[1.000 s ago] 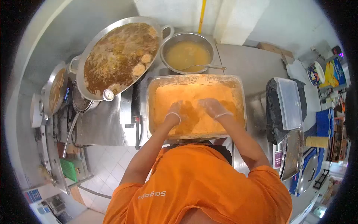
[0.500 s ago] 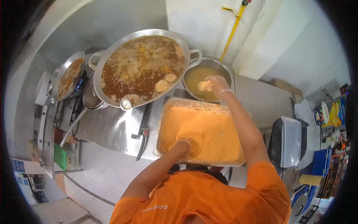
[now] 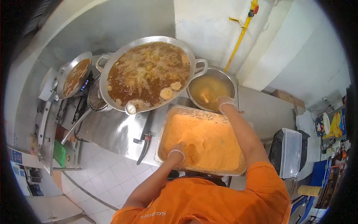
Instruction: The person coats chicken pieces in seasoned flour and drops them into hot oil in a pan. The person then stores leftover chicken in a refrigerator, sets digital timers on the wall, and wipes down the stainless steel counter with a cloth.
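Wok (image 3: pixel 104 87) at upper centre of frame, bowl (image 3: pixel 232 88) just to its right, powder (image 3: pixel 209 138) in tray (image 3: pixel 203 112) below, second wok (image 3: pixel 77 62) upper left, container (image 3: pixel 291 153) far right.

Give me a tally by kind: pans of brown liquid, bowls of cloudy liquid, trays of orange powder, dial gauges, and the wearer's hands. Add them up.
Pans: 2 (big pan, small pan)
Bowl: 1
Tray: 1
Gauge: 1
Hands: 2 (left hand, right hand)
Total: 7
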Tool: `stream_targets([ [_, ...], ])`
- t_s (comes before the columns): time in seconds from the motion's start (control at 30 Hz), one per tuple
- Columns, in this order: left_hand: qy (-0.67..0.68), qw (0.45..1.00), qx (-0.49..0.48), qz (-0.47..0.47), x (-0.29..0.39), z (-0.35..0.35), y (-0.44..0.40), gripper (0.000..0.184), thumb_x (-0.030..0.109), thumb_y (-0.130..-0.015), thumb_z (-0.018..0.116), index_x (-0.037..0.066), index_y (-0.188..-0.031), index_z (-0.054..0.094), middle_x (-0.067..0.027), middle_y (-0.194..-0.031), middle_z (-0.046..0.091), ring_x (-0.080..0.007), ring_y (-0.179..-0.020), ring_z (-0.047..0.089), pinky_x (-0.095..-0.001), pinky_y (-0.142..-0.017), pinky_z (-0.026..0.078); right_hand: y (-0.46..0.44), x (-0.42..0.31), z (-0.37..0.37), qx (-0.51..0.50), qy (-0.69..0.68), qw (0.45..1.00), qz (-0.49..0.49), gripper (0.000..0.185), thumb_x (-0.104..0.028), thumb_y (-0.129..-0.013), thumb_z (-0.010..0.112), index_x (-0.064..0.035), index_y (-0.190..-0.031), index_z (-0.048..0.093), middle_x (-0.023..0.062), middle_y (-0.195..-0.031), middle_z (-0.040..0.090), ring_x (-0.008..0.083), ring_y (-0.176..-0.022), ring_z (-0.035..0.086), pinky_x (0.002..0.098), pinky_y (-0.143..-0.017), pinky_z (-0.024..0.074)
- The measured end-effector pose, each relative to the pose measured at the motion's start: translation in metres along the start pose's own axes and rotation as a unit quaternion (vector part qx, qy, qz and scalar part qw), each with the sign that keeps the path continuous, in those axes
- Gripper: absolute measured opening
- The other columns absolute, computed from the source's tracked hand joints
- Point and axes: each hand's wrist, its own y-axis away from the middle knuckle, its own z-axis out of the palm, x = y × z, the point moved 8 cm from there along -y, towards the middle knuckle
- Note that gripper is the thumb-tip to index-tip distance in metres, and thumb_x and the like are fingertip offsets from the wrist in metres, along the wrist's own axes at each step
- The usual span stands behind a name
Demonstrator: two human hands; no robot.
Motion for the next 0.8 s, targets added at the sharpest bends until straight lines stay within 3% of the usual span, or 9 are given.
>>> stream_targets([
  [0.1,0.036,0.996,0.070,-0.051,0.006,-0.029,0.024,0.045,0.032,-0.093,0.056,0.002,-0.126,0.061,-0.0236,-0.128,0.062,-0.0348,-0.120,0.060,-0.0422,-0.099,0.050,0.008,0.009,-0.002,0.073,-0.058,0.995,-0.033,0.023,-0.011,-0.092,0.056,-0.0074,-0.107,0.074,0.0205,-0.113,0.070,0.0344,-0.107,0.068,0.0438,-0.090,0.0550],
  [0.2,0.113,0.982,0.118,-0.094,0.016,-0.062,0.050,0.057,0.043,-0.093,0.056,0.003,-0.134,0.055,-0.0231,-0.133,0.059,-0.0361,-0.124,0.056,-0.0424,-0.105,0.045,0.019,0.016,-0.008,0.115,-0.120,0.986,0.007,0.023,-0.012,-0.093,0.055,-0.0057,-0.103,0.074,0.0212,-0.110,0.070,0.0346,-0.105,0.069,0.0435,-0.088,0.0559],
  [0.3,0.092,0.987,0.023,-0.126,0.031,-0.081,0.064,0.064,0.049,-0.092,0.057,0.003,-0.137,0.054,-0.0228,-0.136,0.057,-0.0363,-0.128,0.053,-0.0422,-0.108,0.042,0.002,0.016,0.006,0.134,-0.094,0.986,0.014,0.023,-0.015,-0.094,0.055,-0.0056,-0.102,0.074,0.0199,-0.108,0.071,0.0351,-0.103,0.069,0.0446,-0.086,0.0561],
  [0.4,0.097,0.980,0.137,-0.108,0.032,-0.085,0.073,0.067,0.050,-0.091,0.059,0.003,-0.138,0.053,-0.0229,-0.139,0.054,-0.0362,-0.131,0.049,-0.0430,-0.111,0.039,-0.010,0.020,0.014,0.119,-0.142,0.982,0.029,0.020,-0.011,-0.094,0.058,-0.0056,-0.106,0.073,0.0185,-0.112,0.071,0.0352,-0.106,0.068,0.0425,-0.087,0.0570],
  [0.5,0.087,0.978,0.161,-0.101,0.026,-0.074,0.067,0.068,0.048,-0.090,0.062,0.003,-0.140,0.052,-0.0224,-0.142,0.051,-0.0349,-0.133,0.048,-0.0441,-0.111,0.039,-0.022,0.024,0.025,0.132,-0.165,0.977,0.026,0.023,-0.021,-0.093,0.057,-0.0072,-0.099,0.075,0.0194,-0.104,0.072,0.0355,-0.098,0.070,0.0461,-0.084,0.0559],
  [0.6,0.101,0.984,0.096,-0.107,0.029,-0.078,0.065,0.069,0.046,-0.089,0.063,0.004,-0.142,0.050,-0.0214,-0.146,0.048,-0.0346,-0.137,0.044,-0.0443,-0.114,0.036,0.008,0.021,0.005,0.171,-0.186,0.966,0.045,0.022,-0.020,-0.093,0.058,-0.0079,-0.098,0.075,0.0188,-0.102,0.072,0.0356,-0.097,0.070,0.0462,-0.082,0.0560],
  [0.8,0.078,0.982,0.133,-0.111,0.027,-0.066,0.060,0.068,0.045,-0.091,0.059,0.004,-0.144,0.048,-0.0192,-0.152,0.043,-0.0335,-0.141,0.039,-0.0424,-0.117,0.032,-0.005,0.020,0.004,0.166,-0.146,0.974,0.050,0.020,-0.019,-0.092,0.060,-0.0080,-0.096,0.076,0.0178,-0.102,0.072,0.0345,-0.096,0.071,0.0448,-0.083,0.0570],
])
